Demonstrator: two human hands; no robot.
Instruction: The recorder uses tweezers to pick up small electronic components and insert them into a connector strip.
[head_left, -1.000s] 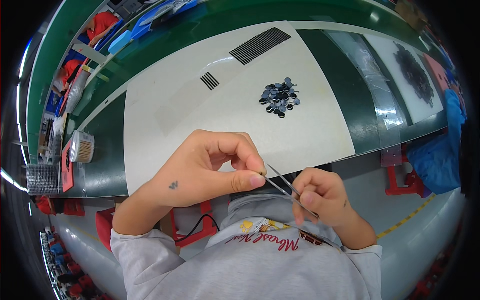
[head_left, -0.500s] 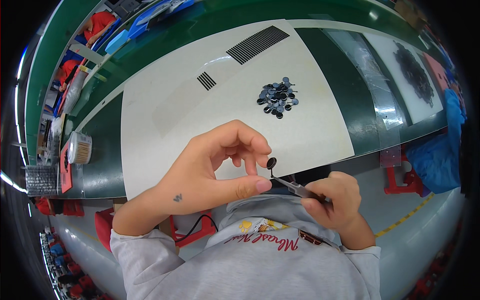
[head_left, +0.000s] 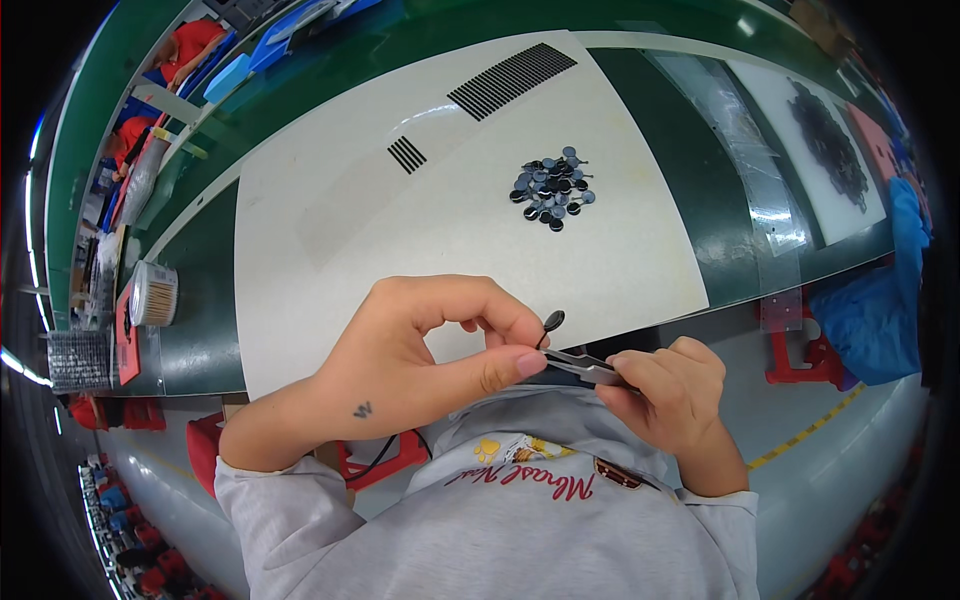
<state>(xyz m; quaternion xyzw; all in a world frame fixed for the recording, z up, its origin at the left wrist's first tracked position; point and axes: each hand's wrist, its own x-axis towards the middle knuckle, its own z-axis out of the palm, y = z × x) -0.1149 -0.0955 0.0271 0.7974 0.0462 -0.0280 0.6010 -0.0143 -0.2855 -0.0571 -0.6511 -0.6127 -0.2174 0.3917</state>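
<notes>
A small black disc with a thin tail stands above the near edge of the white sheet, tilted, its tail pointing down. My left hand closes thumb and forefinger around the lower end of that tail; the exact contact is partly hidden. In my right hand is a pair of metal tweezers, pinched between thumb and fingers. Their tips reach the tail beside my left fingertips. Farther off on the sheet lies a loose pile of similar dark and grey-blue discs.
The white sheet covers much of the green table. Black strips lie in a row at its far side, with a smaller group to the left. A tub of cotton swabs stands left; a blue bag hangs right.
My left thumb and forefinger have come together at the disc's tail. The disc has tipped over to the right, and the tweezers have shifted slightly toward my left fingertips.
</notes>
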